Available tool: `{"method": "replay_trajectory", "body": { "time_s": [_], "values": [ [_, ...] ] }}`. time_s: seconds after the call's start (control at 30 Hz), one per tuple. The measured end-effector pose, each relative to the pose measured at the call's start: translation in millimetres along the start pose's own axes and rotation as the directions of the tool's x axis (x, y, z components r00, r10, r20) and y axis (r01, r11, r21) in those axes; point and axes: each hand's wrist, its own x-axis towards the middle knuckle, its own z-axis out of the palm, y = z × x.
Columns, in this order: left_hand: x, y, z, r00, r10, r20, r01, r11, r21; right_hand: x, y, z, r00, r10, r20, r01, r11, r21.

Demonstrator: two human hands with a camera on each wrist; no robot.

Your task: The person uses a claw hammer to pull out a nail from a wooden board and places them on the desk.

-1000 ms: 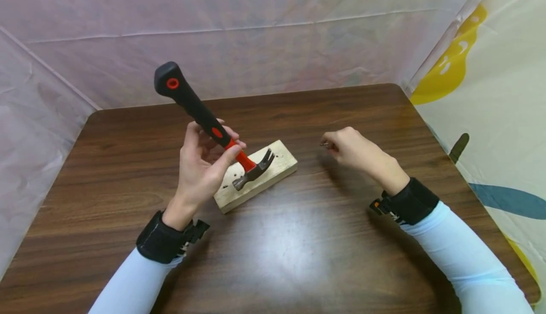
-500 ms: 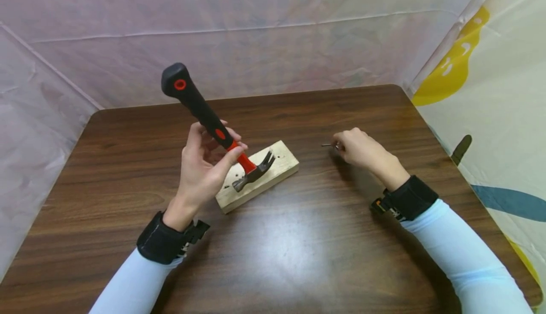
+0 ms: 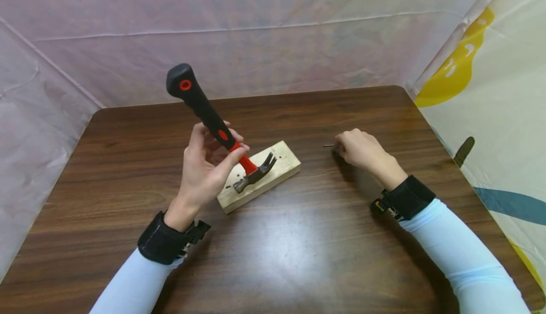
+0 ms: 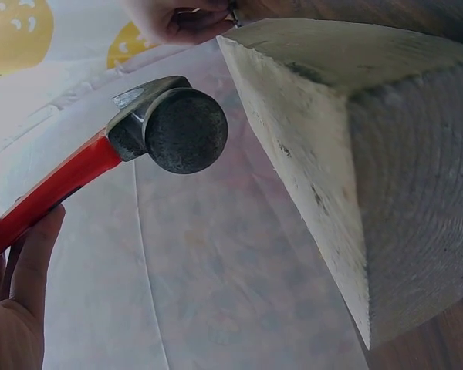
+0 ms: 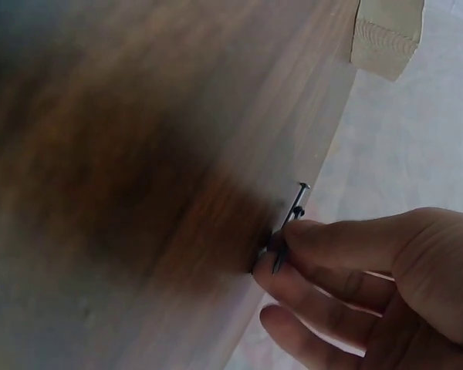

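My left hand (image 3: 199, 174) holds a claw hammer (image 3: 204, 115) by the red lower part of its black handle, between thumb and fingers. Its handle slants up and its steel head hangs over a pale wood block (image 3: 282, 162) with several dark holes in its top. The left wrist view shows the round striking face (image 4: 187, 131) apart from the block. Low over the table at the right, my right hand (image 3: 362, 150) pinches a nail (image 5: 278, 262) between thumb and forefinger. A second nail (image 5: 296, 199) shows right at the fingertips, its shank partly hidden behind them.
The brown wood-grain table (image 3: 128, 172) carries the block near its middle. Pale sheeting (image 3: 256, 58) hangs behind the far edge, and a patterned cloth (image 3: 503, 129) hangs at the right. Black camera straps (image 3: 159, 240) wrap both wrists.
My right hand has moved slightly right and lowered toward the table, and a nail now shows left of its fingertips. The left hand and hammer shift slightly right in view along with the block.
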Motion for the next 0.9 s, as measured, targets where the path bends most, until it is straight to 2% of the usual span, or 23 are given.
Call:
{"method": "replay_trajectory", "body": {
  "time_s": [0.3, 0.73, 0.9],
  "values": [
    [-0.4, 1.2, 0.9, 1.0, 0.001, 0.009, -0.001, 1.0, 0.011, -1.3, 1.3, -1.4, 1.0, 0.013, 0.011, -0.013, 0.997, -0.076],
    [0.3, 3.3, 1.7, 1.0, 0.002, 0.018, -0.002, 0.999, 0.035, -3.5, 4.7, -4.1, 0.999, 0.015, 0.048, -0.014, 1.0, -0.027],
    [0.4, 3.7, 1.3, 1.0, 0.0, 0.015, -0.001, 0.999, 0.04, -4.0, 2.7, -10.6, 1.0, -0.012, 0.007, 0.012, 1.0, -0.004]
  ]
}}
